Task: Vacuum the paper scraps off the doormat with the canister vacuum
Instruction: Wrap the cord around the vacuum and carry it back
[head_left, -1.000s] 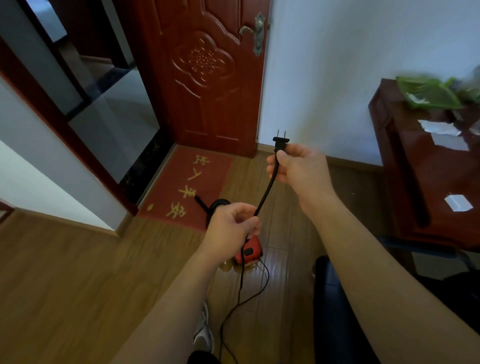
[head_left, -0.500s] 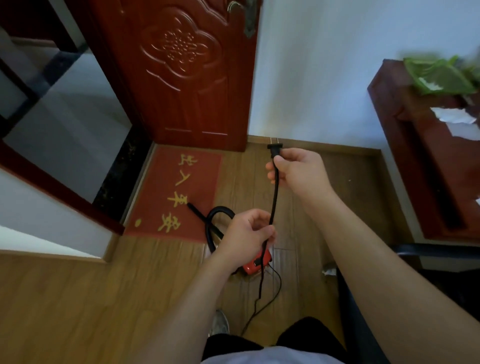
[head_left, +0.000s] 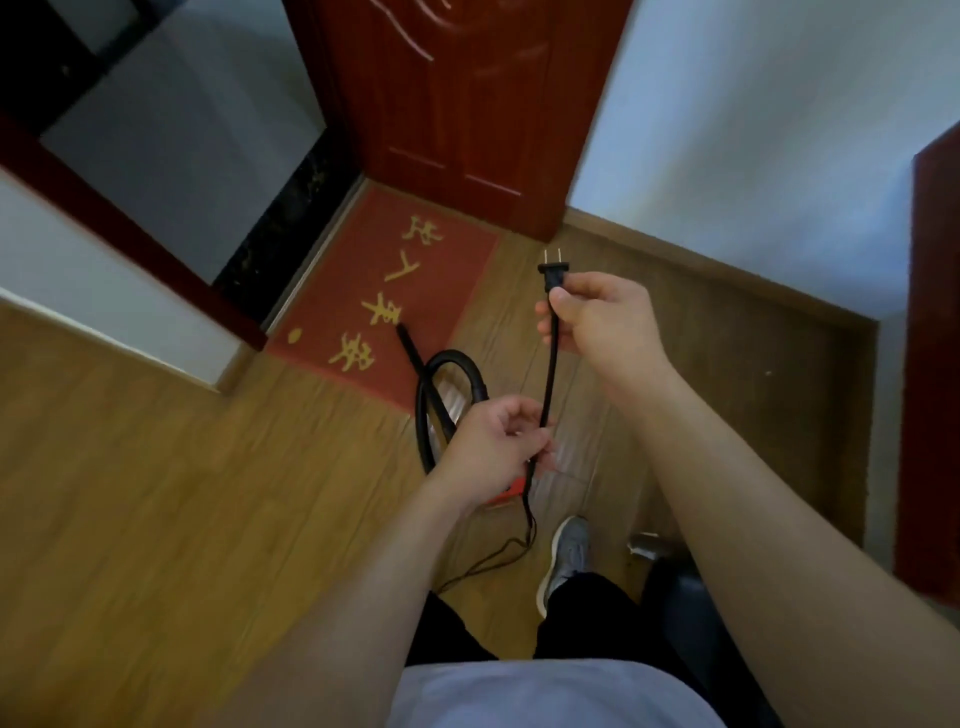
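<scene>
My right hand (head_left: 597, 325) grips the black power cord (head_left: 549, 374) just below its two-pin plug (head_left: 553, 270), which points up. Lower down, my left hand (head_left: 493, 447) pinches the same cord, and the rest trails to the floor. The red canister vacuum (head_left: 506, 493) is mostly hidden under my left hand. Its black hose (head_left: 441, 384) loops on the floor, with the nozzle tip resting on the red doormat (head_left: 395, 291) that carries gold characters. One small yellow speck lies near the mat's left edge; I see no other scraps.
A dark red door (head_left: 467, 93) stands behind the mat, with a white wall (head_left: 753, 119) to its right. A dark wooden cabinet (head_left: 935, 364) lines the right edge. A black chair (head_left: 691, 597) and my grey shoe (head_left: 566, 556) are near my legs on the wooden floor.
My head has tilted further down, so the door handle and cabinet top have left the view. Both hands keep their hold on the cord, stretched a little straighter between them.
</scene>
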